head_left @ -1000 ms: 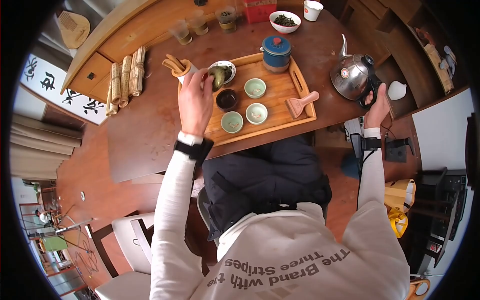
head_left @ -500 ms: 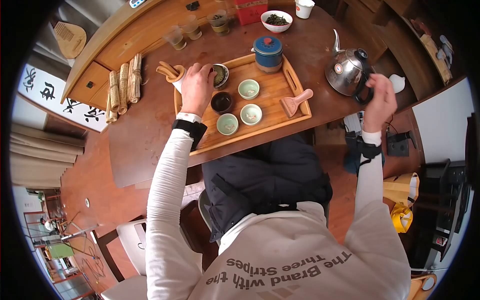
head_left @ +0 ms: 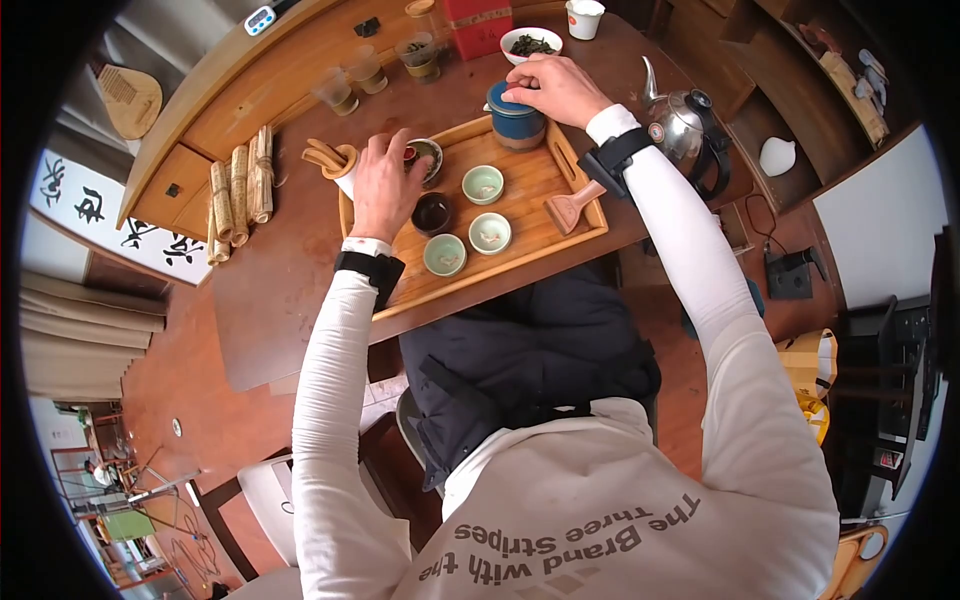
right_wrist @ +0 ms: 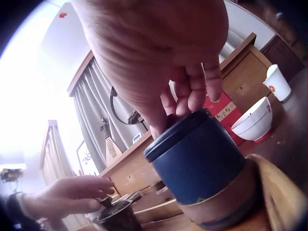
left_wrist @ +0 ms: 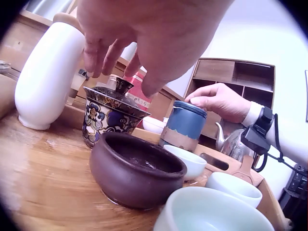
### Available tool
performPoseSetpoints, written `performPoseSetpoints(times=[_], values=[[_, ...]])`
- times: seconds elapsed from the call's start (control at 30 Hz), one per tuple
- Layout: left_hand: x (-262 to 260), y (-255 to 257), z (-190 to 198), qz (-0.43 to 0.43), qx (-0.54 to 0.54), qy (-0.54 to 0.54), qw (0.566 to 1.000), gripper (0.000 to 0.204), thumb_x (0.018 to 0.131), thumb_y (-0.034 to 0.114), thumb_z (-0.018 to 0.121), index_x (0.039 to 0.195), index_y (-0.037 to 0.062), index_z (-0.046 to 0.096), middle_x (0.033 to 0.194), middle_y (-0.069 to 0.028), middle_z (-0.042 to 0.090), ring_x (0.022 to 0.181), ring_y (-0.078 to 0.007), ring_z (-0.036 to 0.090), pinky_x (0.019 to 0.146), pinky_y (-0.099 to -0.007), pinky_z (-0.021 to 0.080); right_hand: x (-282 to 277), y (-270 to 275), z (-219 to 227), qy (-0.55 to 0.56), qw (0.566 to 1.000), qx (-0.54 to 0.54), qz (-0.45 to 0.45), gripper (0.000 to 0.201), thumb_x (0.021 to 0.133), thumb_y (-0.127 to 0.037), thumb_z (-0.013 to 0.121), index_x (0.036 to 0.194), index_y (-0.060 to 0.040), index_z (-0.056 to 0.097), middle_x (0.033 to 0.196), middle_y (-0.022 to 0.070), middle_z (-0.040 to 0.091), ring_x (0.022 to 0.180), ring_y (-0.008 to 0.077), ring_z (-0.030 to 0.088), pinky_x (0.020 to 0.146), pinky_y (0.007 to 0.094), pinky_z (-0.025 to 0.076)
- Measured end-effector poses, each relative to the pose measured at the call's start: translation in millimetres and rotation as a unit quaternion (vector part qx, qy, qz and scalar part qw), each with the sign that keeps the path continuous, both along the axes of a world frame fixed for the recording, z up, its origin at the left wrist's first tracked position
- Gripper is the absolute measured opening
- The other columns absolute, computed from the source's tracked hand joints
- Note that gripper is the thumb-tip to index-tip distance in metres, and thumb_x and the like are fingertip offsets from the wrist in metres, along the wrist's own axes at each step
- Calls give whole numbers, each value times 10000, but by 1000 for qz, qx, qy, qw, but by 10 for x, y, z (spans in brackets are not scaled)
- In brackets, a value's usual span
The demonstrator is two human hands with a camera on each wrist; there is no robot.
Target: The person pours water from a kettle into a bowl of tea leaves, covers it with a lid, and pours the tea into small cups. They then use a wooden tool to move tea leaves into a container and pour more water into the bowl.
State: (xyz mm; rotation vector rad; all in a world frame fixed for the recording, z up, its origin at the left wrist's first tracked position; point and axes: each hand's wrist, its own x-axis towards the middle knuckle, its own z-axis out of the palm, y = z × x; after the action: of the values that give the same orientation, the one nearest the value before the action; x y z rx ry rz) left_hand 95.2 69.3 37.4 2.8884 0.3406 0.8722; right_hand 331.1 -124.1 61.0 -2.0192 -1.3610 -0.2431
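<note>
My left hand (head_left: pixel 385 190) hovers over a patterned gaiwan (left_wrist: pixel 108 118) at the tray's far left, fingers pointing down around the lid's knob (left_wrist: pixel 123 85) with a gap showing. The gaiwan's lid sits on its bowl. My right hand (head_left: pixel 565 88) pinches the knob on the lid (right_wrist: pixel 178 134) of a blue pot (head_left: pixel 516 130) with a brown base. That lid rests on the pot. On the wooden tray (head_left: pixel 530 185) stand a dark brown cup (left_wrist: pixel 134 168) and three pale green cups (head_left: pixel 484 184), nearer my body than the gaiwan.
A steel kettle (head_left: pixel 685 125) stands right of the tray. A flat brush (head_left: pixel 570 211) lies at the tray's right rim. Behind are a bowl of tea leaves (head_left: pixel 530 45), a red box (head_left: pixel 480 35) and several clear cups. A white tool holder (left_wrist: pixel 48 77) stands left; bamboo scrolls (head_left: pixel 240 180) lie farther left.
My right hand has left the kettle's handle and moved left to the blue pot's lid. The gaiwan's lid, earlier held tilted by my left hand, has come down onto the bowl.
</note>
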Motion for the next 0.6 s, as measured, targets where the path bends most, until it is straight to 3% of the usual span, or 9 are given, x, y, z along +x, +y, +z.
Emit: performPoseSetpoints(times=[0.07,0.17,0.23,0.3,0.37,0.6], values=[[-10,-24,-48,4,-93,-17,996,463,858,240,770,1243,46,600,1146,-210,635,1057,-402,622,909,-454,514,68,43,32,-16,1000,-18,9,336,872,-300,779,1044,-15,741,932,115,710,859,254,694,798,362,549],[-38,-49,-59,15,-157,14,987,511,822,259,815,1211,34,570,1154,-230,634,1072,-405,620,916,-454,512,40,16,75,-36,999,-20,6,305,877,-291,773,1015,-21,741,918,111,705,837,245,692,768,362,543],[-40,-12,-99,5,-154,21,988,499,813,251,824,1175,20,569,1154,-242,626,1052,-412,623,911,-461,518,-65,-56,189,-41,999,-5,-7,289,881,-286,768,1001,-26,740,906,106,701,821,240,689,748,362,540],[-46,12,-124,-2,-155,26,988,489,803,242,833,1138,6,567,1154,-255,617,1031,-418,626,906,-468,524,-214,-153,283,-24,996,82,2,299,880,-369,737,939,-76,748,925,79,702,855,303,681,774,425,534],[-35,14,-112,-7,-171,21,985,508,791,245,847,1144,9,567,1135,-255,628,1025,-415,636,900,-464,535,-395,-272,282,-26,997,70,8,295,861,-381,757,898,-89,745,870,85,674,833,290,670,745,418,529],[-63,-9,-134,-3,-202,25,979,548,757,235,878,1137,18,548,1113,-244,663,1031,-414,652,896,-461,535,-1132,-864,-373,3,1000,19,24,194,775,-268,818,786,-91,739,807,52,644,808,275,651,720,419,516]])
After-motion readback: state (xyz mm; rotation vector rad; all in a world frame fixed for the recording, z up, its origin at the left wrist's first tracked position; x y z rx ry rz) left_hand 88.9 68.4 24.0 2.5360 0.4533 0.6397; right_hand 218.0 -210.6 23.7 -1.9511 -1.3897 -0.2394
